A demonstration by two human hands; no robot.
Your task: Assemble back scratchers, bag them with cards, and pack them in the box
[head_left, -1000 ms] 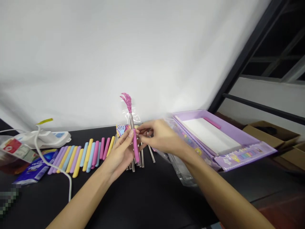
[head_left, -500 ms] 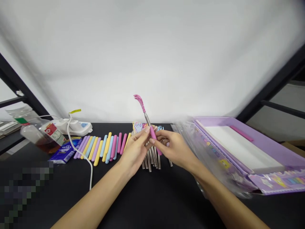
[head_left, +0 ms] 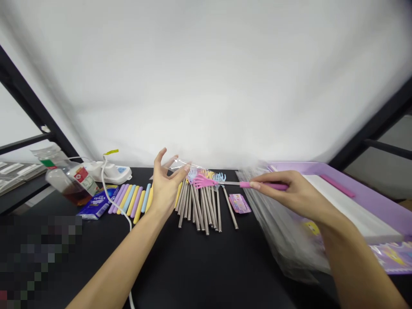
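Closest on the black bench (head_left: 193,266) was a skinny white cable (head_left: 125,214), trailing toward the near edge. Over on the right, a pile of crinkly clear plastic bags (head_left: 273,240) lay alongside a shallow lavender cardboard box (head_left: 376,201) near the right edge. Mid-bench there was a fan of shiny silver metal rods (head_left: 202,210), with a little pink-and-purple card (head_left: 240,203) just right of them. The right hand (head_left: 294,193) had its grip clamped on the handle of a pink claw-headed back scratcher (head_left: 231,183) with a silver shaft, held pretty much sideways over the rods' far ends, claw toward the left edge. Rounded pastel tubes (head_left: 137,201) sat in a row left of that, partly hidden by the left hand (head_left: 165,189). Its grip had thumb and forefinger apart, thin clear film (head_left: 182,162) at the fingertips; couldn't tell if other fingers pinched it. A white power strip (head_left: 118,174) sat near the far left corner.
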